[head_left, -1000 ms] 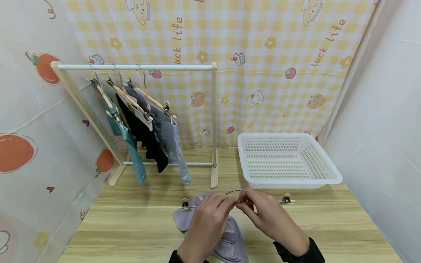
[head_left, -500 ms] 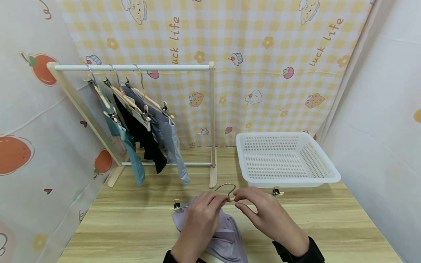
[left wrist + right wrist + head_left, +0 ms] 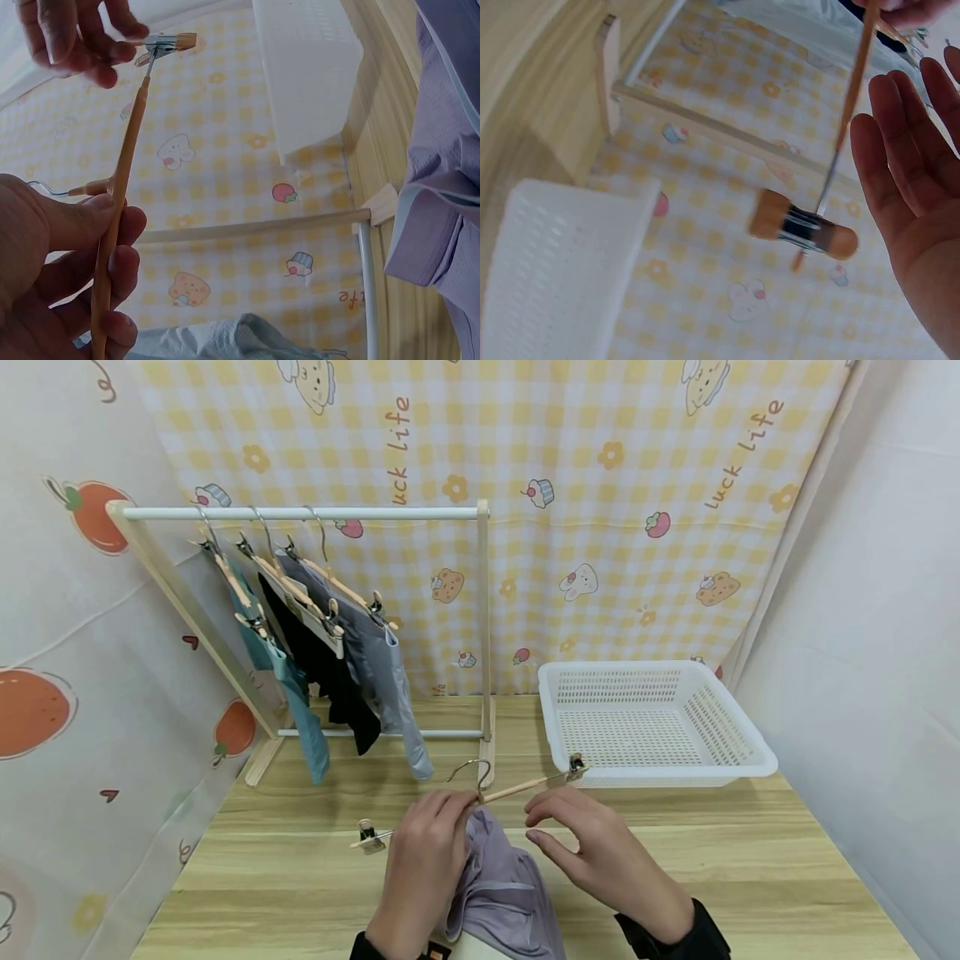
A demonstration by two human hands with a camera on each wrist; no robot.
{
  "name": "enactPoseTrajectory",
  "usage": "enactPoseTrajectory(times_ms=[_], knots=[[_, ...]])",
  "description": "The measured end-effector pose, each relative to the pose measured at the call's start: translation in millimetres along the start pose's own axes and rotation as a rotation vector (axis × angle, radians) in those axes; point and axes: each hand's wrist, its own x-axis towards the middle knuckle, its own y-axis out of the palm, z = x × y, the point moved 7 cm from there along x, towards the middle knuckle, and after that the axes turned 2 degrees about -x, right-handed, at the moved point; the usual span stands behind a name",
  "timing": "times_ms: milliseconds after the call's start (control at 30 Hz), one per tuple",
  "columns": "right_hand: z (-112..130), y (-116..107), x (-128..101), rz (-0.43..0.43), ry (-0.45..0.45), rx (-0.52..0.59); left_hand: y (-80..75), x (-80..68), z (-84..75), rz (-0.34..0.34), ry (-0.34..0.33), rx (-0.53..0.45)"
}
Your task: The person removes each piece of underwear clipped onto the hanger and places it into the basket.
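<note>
**Hanger held up over counter, lilac garment below**

Booth w/ yellow check backdrop [image 3: 600, 468] at the back, fruit-print sheet on the left, plain white sheet on the right. Wooden counter [image 3: 750, 860] is seen below. A rack [image 3: 300, 513] w/ white rail stands at back left; three clip hangers are hung on it, w/ a teal [image 3: 300, 710], a black [image 3: 330, 677] and a grey garment [image 3: 390, 685]. A white basket [image 3: 652, 722] sits at back right, just beside the rack's right foot.

Hanger [image 3: 480, 793] is held off the counter, tilted, right end higher, near the basket's front rim. Its wooden bar is gripped near the hook by the left hand [image 3: 420, 868]; in the left wrist view the thumb and fingers [image 3: 112, 270] are curled round the bar [image 3: 120, 187]. Left clip [image 3: 367, 837] hangs low, right clip [image 3: 576, 766] is up by the basket.

Right hand [image 3: 600, 852] is apart from the bar in the head view, just under it, fingers loosely straight, holding nothing. In the right wrist view the fingers [image 3: 900, 172] are extended side by side, w/ the clip [image 3: 802, 229] close in front. Whether the clip is touched cannot be told.

Lilac garment [image 3: 502, 893] lies bunched on the counter between the two hands, partly covered by the left hand. Dark cuffs are seen at both wrists.
</note>
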Motion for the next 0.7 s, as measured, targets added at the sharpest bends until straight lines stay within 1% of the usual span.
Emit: enactPoseTrajectory(times_ms=[133,200,333,467,700], knots=[[-2,18,-4,0.046,0.003,0.000,-4.3,-1.3,5.6,-0.021,-0.023,0.000],[-5,29,-6,0.084,0.015,0.000,-5.8,-2.3,7.7,-0.026,-0.029,-0.001],[-9,54,-10,0.180,0.033,-0.026,-7.1,-3.4,10.7,-0.027,-0.035,-0.003],[-11,78,-15,0.280,0.045,-0.087,-7.6,-4.0,12.2,-0.023,-0.044,0.004],[-10,108,-23,0.434,0.058,-0.126,-8.5,-5.0,13.1,-0.026,-0.053,0.010]])
